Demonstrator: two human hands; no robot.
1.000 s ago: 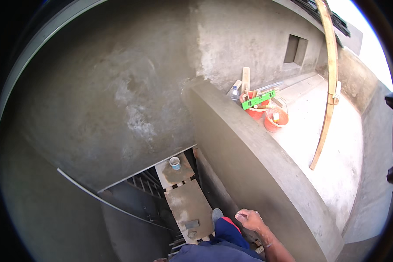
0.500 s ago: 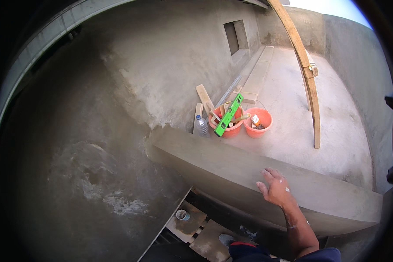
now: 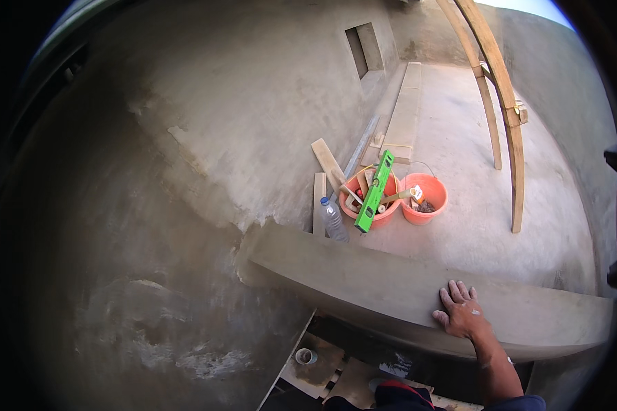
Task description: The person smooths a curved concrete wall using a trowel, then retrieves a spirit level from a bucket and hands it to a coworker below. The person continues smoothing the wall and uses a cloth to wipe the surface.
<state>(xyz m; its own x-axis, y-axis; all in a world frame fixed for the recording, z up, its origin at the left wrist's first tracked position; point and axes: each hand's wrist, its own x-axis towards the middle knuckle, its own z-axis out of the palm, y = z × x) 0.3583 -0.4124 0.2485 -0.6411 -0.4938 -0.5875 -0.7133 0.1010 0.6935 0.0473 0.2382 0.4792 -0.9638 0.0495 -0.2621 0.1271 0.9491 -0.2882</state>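
Observation:
My right hand (image 3: 465, 312) lies palm down on the grey cement-plastered top of a low wall (image 3: 363, 274), fingers spread and stretched out, holding nothing. Pale dust and white smears mark its skin. My left hand is out of the picture. Beyond the wall, on the floor, an orange bucket (image 3: 385, 220) holds several hand tools, and a bright green spirit level (image 3: 375, 192) leans across it. Beside it stands a second orange bucket (image 3: 440, 200) with a small box and dark lumps inside. A clear plastic bottle (image 3: 334, 222) with a blue cap stands close to the wall.
Wooden boards (image 3: 329, 164) lean near the buckets, and long planks (image 3: 401, 116) lie along the plastered side wall (image 3: 253, 103). Tall timber props (image 3: 516, 164) rise at the right. Below, a small cup (image 3: 306, 356) sits on wooden boards beside dark gaps.
My right hand has come down from just above the wall top to lie flat on it, its fingers spreading. The view has shifted slightly, so the buckets and props appear farther right.

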